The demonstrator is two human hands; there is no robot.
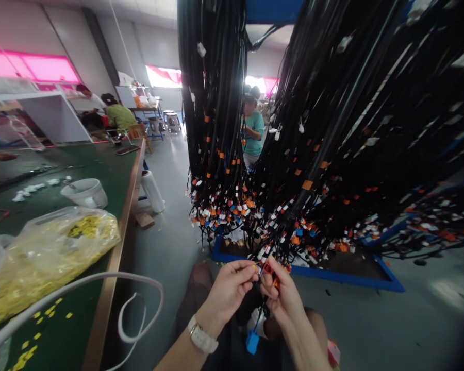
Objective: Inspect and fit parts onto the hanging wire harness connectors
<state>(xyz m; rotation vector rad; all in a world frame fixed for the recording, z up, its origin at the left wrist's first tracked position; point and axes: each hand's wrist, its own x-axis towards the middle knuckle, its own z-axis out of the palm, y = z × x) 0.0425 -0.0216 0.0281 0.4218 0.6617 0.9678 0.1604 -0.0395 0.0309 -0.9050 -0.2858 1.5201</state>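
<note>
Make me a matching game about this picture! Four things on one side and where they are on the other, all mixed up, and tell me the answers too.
Things:
1. Bag of yellow pieces
2. White wristband
3. Big blue connector
4. Small red piece

Places:
A. Around the wrist of the left hand
B. On the green table
C. Held in the right hand
D. Hanging below both hands

Right pairs: 1-B, 2-A, 3-D, 4-C

Left hand (227,291), right hand (283,296) close together, fingers (244,268) curled (forearms (308,340) angled inward).
</note>
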